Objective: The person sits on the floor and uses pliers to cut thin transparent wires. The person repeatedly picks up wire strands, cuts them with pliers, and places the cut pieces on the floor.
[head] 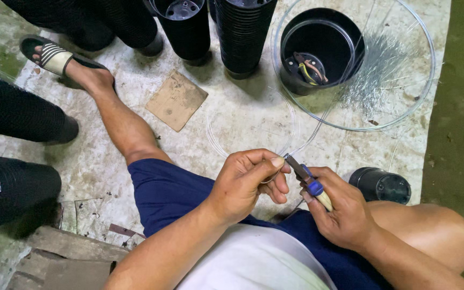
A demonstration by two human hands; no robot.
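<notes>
Stacks of black plastic pots [12, 115] at far left, cardboard square [176, 100] on the floor. Left hand [245, 182] with fingers pressed together, pinching a thin clear wire [291, 129] (looped toward the clear bowl [404, 102]). Right hand [339, 207] closed around small pliers [306, 180], tips at the wire.

no labels, signs or screens in view. closest to packaging: a flat square scrap of brown cardboard [176, 100], lying on the pale floor at far centre-left, just right of the outstretched shin, near the foot of the black pot stacks, with worn, scuffed corners. at the near left edge, a flattened sheet of grey-brown board [64, 267], partly out of frame, its kind unclear.
</notes>
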